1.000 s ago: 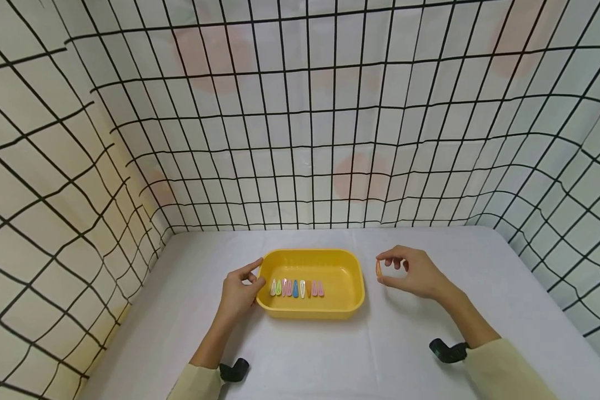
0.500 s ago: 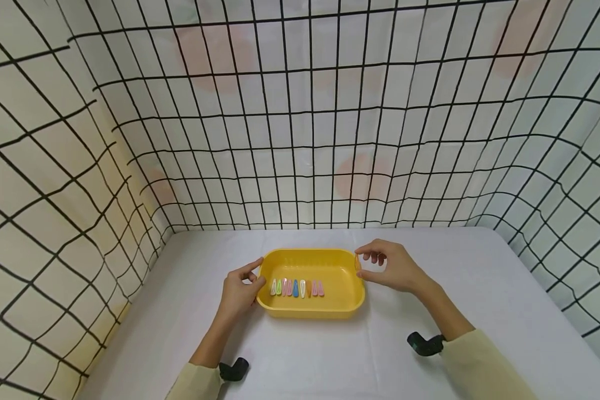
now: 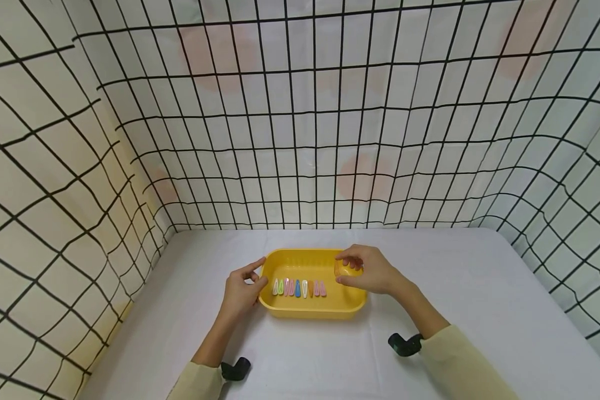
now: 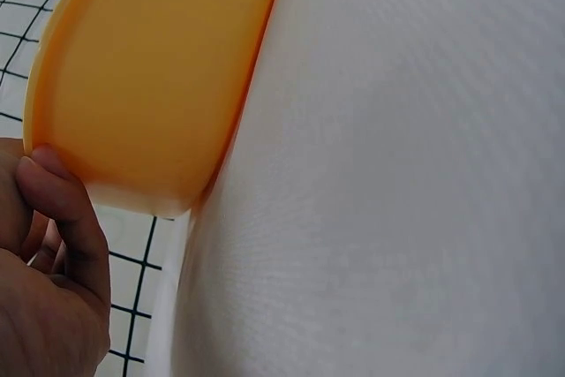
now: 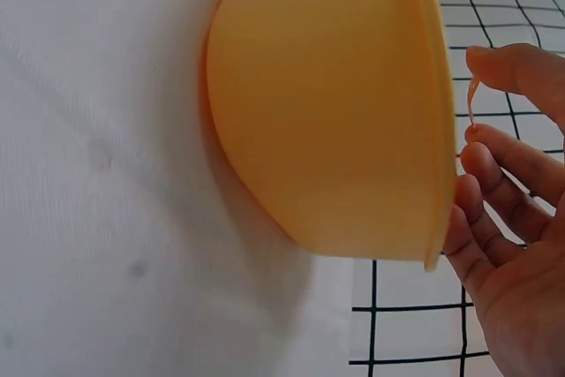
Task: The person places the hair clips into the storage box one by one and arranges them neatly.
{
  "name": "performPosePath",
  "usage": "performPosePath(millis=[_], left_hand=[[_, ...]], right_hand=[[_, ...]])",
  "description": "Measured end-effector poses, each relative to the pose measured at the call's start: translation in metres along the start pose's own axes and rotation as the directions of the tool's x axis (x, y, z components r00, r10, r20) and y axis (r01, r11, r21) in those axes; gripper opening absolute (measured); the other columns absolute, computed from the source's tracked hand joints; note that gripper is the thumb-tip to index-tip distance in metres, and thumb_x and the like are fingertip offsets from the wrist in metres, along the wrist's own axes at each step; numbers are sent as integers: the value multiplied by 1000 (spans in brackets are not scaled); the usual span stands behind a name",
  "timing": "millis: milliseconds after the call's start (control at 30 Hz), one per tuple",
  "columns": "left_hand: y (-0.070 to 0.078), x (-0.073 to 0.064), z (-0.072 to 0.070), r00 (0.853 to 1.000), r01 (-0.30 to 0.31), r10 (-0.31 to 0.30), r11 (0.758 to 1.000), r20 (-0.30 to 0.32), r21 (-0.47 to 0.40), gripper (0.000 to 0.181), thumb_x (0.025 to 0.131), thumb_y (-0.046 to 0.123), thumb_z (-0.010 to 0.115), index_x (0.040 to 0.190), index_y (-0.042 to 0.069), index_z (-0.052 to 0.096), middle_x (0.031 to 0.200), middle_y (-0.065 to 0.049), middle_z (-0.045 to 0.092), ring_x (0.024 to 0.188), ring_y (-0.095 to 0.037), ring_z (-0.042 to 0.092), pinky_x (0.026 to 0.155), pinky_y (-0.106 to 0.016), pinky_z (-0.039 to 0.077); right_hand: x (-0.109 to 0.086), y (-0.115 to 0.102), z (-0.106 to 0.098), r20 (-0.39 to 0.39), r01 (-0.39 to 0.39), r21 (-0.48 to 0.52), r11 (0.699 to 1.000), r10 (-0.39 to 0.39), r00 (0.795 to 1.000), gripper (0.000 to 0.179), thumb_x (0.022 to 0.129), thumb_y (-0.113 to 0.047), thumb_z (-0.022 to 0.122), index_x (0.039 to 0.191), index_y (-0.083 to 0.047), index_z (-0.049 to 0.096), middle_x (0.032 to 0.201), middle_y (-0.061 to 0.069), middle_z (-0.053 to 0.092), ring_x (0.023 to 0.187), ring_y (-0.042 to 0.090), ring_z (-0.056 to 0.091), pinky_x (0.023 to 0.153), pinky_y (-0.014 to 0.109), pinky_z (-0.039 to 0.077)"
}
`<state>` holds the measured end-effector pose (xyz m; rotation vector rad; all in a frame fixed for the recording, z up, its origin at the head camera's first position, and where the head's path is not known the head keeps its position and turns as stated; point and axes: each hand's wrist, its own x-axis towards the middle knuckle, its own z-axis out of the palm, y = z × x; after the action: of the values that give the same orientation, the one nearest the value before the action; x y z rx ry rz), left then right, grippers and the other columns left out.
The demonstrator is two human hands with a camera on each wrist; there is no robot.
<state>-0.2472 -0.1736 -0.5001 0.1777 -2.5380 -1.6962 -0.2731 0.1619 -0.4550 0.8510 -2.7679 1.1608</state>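
Note:
A yellow tray lies on the white-covered table. Inside it a row of small hair clips stands side by side: pink, green, orange and white ones and a blue clip. My left hand grips the tray's left end, thumb and finger at the rim; the left wrist view shows the same hand at the tray wall. Over the tray's right part, my right hand pinches an orange hair clip between thumb and forefinger. Seen edge-on in the right wrist view, that clip is above the rim.
A white cloth with black grid lines walls the table at the back and on both sides. Dark wrist devices sit on the left wrist and the right wrist. The white tabletop extends around the tray.
My right hand has moved left with the orange hair clip, from beside the tray to over its right part. The left hand has stayed at the tray's left end.

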Motion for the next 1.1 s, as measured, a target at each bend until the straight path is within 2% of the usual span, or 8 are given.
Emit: performPosePath(millis=[333, 567, 733, 867, 1100], left_hand=[[0, 1, 2, 1000, 0, 0, 1000, -2, 6, 54, 86, 11, 72, 138, 23, 68, 81, -6, 55, 43, -13, 46, 41, -20, 45], [2, 0, 3, 1000, 5, -5, 1000, 0, 8, 54, 86, 11, 73, 138, 24, 68, 81, -6, 55, 43, -14, 45, 42, -20, 45], [3, 0, 2, 1000, 8, -8, 1000, 0, 9, 54, 86, 11, 73, 138, 24, 68, 81, -5, 54, 43, -14, 45, 43, -20, 46], [3, 0, 2, 1000, 8, -8, 1000, -4, 9, 54, 85, 11, 74, 138, 24, 68, 81, -5, 54, 43, -14, 45, 43, -20, 46], [0, 1, 1, 1000, 7, -7, 1000, -2, 13, 55, 85, 12, 73, 138, 24, 68, 81, -5, 55, 43, -14, 45, 43, -20, 46]], right_hand=[[9, 5, 18, 64, 7, -63, 998, -2, 998, 41, 82, -35, 83, 116, -14, 74, 90, -7, 61, 86, 12, 53, 75, 27, 49], [9, 5, 24, 82, 31, -93, 995, -23, 996, 40, 82, -31, 81, 116, -11, 75, 92, -3, 65, 87, 14, 55, 76, 27, 48], [10, 4, 29, 99, 12, -157, 987, 4, 995, 39, 81, -32, 79, 115, -12, 76, 93, -3, 67, 89, 14, 56, 80, 31, 48], [10, 3, 33, 108, 5, -250, 968, 23, 994, 37, 80, -32, 80, 112, -13, 77, 89, -7, 66, 88, 12, 56, 83, 33, 50], [10, 0, 39, 115, 9, -403, 915, 41, 993, 37, 77, -36, 83, 109, -17, 79, 86, -12, 64, 86, 10, 53, 80, 33, 48]])
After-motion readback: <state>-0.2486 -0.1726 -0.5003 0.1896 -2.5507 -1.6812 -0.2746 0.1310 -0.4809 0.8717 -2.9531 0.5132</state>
